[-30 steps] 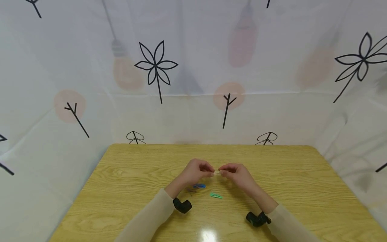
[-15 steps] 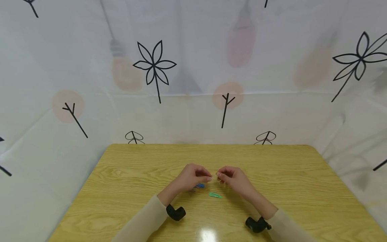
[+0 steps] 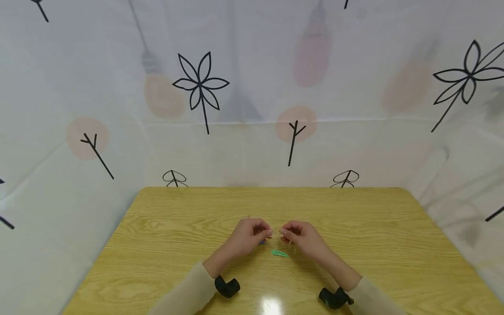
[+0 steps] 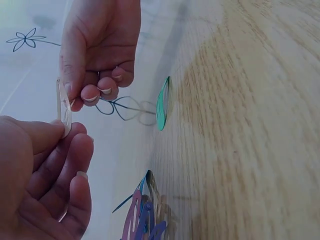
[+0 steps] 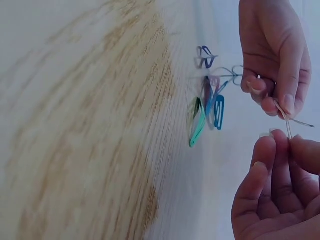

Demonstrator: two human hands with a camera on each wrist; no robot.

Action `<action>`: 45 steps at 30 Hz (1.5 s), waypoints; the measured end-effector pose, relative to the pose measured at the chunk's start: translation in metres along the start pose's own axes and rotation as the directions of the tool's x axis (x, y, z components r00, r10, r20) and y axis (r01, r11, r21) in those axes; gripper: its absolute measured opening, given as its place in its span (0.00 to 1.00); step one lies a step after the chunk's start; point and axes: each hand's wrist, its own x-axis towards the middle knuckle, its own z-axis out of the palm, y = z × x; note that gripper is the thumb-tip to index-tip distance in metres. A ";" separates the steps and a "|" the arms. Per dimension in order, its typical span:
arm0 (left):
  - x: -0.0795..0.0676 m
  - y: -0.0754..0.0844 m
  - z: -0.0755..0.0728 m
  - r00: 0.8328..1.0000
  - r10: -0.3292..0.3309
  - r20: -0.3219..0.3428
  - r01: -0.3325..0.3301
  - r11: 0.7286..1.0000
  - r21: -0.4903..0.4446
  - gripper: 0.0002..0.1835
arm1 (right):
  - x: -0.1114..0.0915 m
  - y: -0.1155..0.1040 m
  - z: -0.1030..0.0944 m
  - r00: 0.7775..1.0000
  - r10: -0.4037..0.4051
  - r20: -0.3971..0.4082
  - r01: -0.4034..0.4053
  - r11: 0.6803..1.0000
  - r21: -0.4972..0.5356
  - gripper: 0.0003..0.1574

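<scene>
My left hand [image 3: 249, 237] and right hand [image 3: 301, 236] face each other above the middle of the table, fingertips a short gap apart. Between them, in the left wrist view, is a cream-white snap hair clip [image 4: 67, 116], its narrow arm spread away from its frame. The left thumb and forefinger pinch one end; the right thumb and forefinger hold the other. The right wrist view shows the same hair clip [image 5: 288, 128] edge-on, with a thin arm jutting sideways. A green snap hair clip [image 3: 279, 253] lies on the table just in front of the hands.
A small group of purple, pink and blue hair clips [image 4: 145, 220] lies near the left hand, mostly hidden behind it in the head view. The wooden table [image 3: 177, 262] runs back to a patterned cloth [image 3: 252, 153]. Dark wrist cameras sit on both forearms.
Both hands have come a little nearer the body, the left also slightly leftward, so it covers more of the blue clip. The green clip stays put.
</scene>
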 end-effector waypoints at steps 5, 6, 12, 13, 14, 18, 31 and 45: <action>-0.003 0.001 -0.001 0.999 0.020 -0.034 -0.018 0.998 0.056 0.10 | -0.002 0.000 0.002 1.000 0.017 -0.013 -0.017 1.000 -0.003 0.21; -0.004 0.000 -0.001 0.999 0.026 -0.043 -0.023 0.997 0.068 0.10 | -0.002 0.000 0.003 1.000 0.016 -0.014 -0.016 1.000 -0.003 0.22; -0.006 -0.001 -0.001 0.993 0.073 -0.094 -0.061 0.990 0.125 0.09 | -0.004 -0.005 0.005 0.999 -0.011 -0.030 0.010 0.999 -0.039 0.23; -0.007 -0.001 -0.001 0.992 0.079 -0.097 -0.066 0.990 0.128 0.09 | -0.004 -0.006 0.006 0.999 -0.017 -0.034 0.016 0.999 -0.046 0.22; -0.007 0.000 -0.001 0.992 0.085 -0.098 -0.072 0.989 0.128 0.09 | -0.004 -0.007 0.006 0.999 -0.023 -0.038 0.021 0.999 -0.044 0.21; -0.009 0.002 -0.001 0.990 0.103 -0.098 -0.089 0.987 0.131 0.10 | -0.005 -0.007 0.008 0.997 -0.034 -0.070 0.032 0.999 -0.038 0.19; -0.009 0.004 0.000 0.988 0.134 -0.071 -0.128 0.989 0.079 0.11 | -0.010 -0.007 0.010 0.980 -0.012 -0.198 0.024 0.998 0.058 0.14; -0.011 0.003 -0.003 0.990 0.119 -0.076 -0.117 0.993 0.029 0.10 | -0.009 -0.006 0.009 0.992 -0.061 -0.109 0.059 0.998 -0.024 0.15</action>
